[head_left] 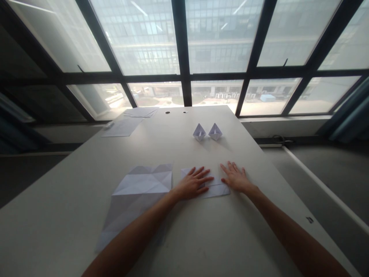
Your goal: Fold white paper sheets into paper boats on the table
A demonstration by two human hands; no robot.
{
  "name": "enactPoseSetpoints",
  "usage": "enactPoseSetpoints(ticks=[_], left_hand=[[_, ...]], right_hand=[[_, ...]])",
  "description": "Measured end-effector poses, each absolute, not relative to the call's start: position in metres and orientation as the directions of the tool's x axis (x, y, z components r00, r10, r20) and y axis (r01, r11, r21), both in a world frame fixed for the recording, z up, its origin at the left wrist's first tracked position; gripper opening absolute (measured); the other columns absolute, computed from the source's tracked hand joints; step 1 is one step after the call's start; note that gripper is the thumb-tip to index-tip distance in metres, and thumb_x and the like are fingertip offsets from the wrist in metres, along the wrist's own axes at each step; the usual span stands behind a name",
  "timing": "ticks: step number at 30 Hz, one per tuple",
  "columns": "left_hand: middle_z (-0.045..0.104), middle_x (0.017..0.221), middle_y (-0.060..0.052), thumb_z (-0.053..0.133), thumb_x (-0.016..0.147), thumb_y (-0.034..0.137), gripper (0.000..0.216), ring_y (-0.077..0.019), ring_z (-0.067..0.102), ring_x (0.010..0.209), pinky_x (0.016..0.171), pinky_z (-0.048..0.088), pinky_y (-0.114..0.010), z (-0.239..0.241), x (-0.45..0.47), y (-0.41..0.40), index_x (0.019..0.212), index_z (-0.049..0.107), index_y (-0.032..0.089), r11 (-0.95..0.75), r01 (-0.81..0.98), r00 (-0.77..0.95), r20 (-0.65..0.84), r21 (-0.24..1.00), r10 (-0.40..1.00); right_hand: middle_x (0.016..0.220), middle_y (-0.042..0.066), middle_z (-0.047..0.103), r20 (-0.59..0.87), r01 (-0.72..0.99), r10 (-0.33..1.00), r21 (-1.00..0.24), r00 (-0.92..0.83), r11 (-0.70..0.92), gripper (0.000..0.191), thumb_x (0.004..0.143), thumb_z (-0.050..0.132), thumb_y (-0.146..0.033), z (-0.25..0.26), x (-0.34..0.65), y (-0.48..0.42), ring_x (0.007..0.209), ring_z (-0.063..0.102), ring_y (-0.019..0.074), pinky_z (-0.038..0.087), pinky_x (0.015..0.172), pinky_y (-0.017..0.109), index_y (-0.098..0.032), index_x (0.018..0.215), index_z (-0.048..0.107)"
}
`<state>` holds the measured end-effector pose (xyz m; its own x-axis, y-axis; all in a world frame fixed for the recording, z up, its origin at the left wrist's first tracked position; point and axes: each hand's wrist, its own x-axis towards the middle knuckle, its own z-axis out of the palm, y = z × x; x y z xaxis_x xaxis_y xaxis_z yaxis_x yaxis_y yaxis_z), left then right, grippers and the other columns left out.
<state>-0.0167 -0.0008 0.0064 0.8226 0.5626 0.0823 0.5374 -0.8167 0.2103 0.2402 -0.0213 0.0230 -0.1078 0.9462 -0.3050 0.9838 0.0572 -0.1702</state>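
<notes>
A folded sheet of white paper [216, 190] lies flat on the table in front of me. My left hand [193, 184] rests on its left part, fingers spread and pointing right, covering some of the folds. At the right end of the folded paper is my right hand [235, 178], its fingers apart and its palm low over the tabletop; whether it presses on the paper's edge I cannot tell. Left of my left hand, a larger creased sheet of paper [144, 182] lies partly unfolded, with my left forearm across its lower right part.
Two folded paper boats [199, 132] stand side by side farther back on the white table [161, 148]. Several flat paper sheets [122, 127] lie at the far left corner. Large windows [216, 42] rise behind the table. A small dark mark [309, 220] is near the right edge.
</notes>
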Motion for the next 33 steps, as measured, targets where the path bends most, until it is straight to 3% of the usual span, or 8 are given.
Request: enactPoseSetpoints(ticks=[7,10,14,17,21,27,33], left_hand=[[0.027,0.159,0.000,0.042,0.098,0.052,0.050,-0.0275,0.021,0.148,0.118,0.015,-0.052,0.009,-0.017,0.000,0.147,0.038,0.040,-0.818,0.537,0.823,0.082,0.208,0.561],[0.028,0.159,0.000,0.043,0.098,0.051,0.050,-0.0271,0.021,0.148,0.118,0.015,-0.052,0.008,-0.017,0.000,0.147,0.038,0.040,-0.824,0.529,0.826,0.101,0.203,0.555],[0.029,0.159,-0.001,0.042,0.098,0.053,0.056,-0.0253,0.020,0.148,0.119,0.014,-0.049,0.007,-0.016,-0.001,0.151,0.031,0.037,-0.825,0.527,0.824,0.116,0.202,0.555],[0.029,0.158,-0.004,0.039,0.097,0.057,0.068,-0.0232,0.018,0.149,0.120,0.012,-0.046,0.006,-0.015,-0.001,0.155,0.019,0.029,-0.816,0.541,0.816,0.109,0.203,0.568],[0.024,0.160,-0.005,0.034,0.097,0.062,0.072,-0.0236,0.015,0.149,0.120,0.008,-0.048,0.003,-0.014,0.000,0.156,0.013,0.026,-0.801,0.571,0.802,0.082,0.180,0.591],[0.025,0.159,-0.011,0.025,0.099,0.060,0.068,-0.0279,0.018,0.148,0.118,0.010,-0.054,-0.005,-0.015,0.004,0.154,0.024,0.021,-0.670,0.726,0.659,0.123,0.155,0.742],[0.026,0.159,-0.009,0.032,0.098,0.058,0.067,-0.0295,0.018,0.148,0.118,0.012,-0.056,-0.012,-0.017,0.007,0.154,0.025,0.022,-0.623,0.766,0.604,0.153,0.158,0.782]], right_hand=[[0.163,0.011,0.012,-0.291,0.964,0.941,-0.244,-0.175,0.104,0.075,0.091,0.055,-0.042,0.024,0.261,-0.013,0.149,0.011,0.0324,0.018,0.112,0.063,-0.027,0.155,0.020],[0.160,0.011,0.024,-0.133,0.958,0.987,-0.284,-0.085,0.045,0.060,0.096,0.042,-0.043,0.010,0.246,-0.009,0.148,0.017,0.0292,0.022,0.113,0.058,-0.023,0.152,0.030],[0.160,0.010,0.024,0.079,0.952,0.993,-0.287,-0.086,0.105,0.052,0.100,0.027,-0.027,-0.010,0.210,-0.010,0.148,0.016,0.0236,0.016,0.116,0.055,-0.023,0.151,0.032],[0.161,0.010,0.022,0.087,0.945,0.973,-0.234,-0.215,0.230,0.052,0.101,0.027,-0.030,-0.017,0.196,-0.014,0.149,0.011,0.0240,0.008,0.116,0.056,-0.022,0.152,0.031],[0.162,0.009,0.019,0.067,0.938,0.961,-0.209,-0.269,0.277,0.053,0.101,0.028,-0.035,-0.016,0.197,-0.017,0.149,0.011,0.0248,0.007,0.116,0.057,-0.024,0.153,0.028],[0.162,0.007,0.016,0.034,0.921,0.942,-0.201,-0.333,0.333,0.050,0.101,0.029,-0.032,-0.010,0.200,-0.016,0.150,0.009,0.0256,0.009,0.114,0.062,-0.028,0.151,0.032],[0.160,0.006,0.024,0.088,0.809,0.846,-0.256,-0.526,0.529,0.048,0.101,0.030,-0.030,-0.002,0.202,-0.022,0.149,0.012,0.0217,0.011,0.117,0.055,-0.026,0.149,0.037]])
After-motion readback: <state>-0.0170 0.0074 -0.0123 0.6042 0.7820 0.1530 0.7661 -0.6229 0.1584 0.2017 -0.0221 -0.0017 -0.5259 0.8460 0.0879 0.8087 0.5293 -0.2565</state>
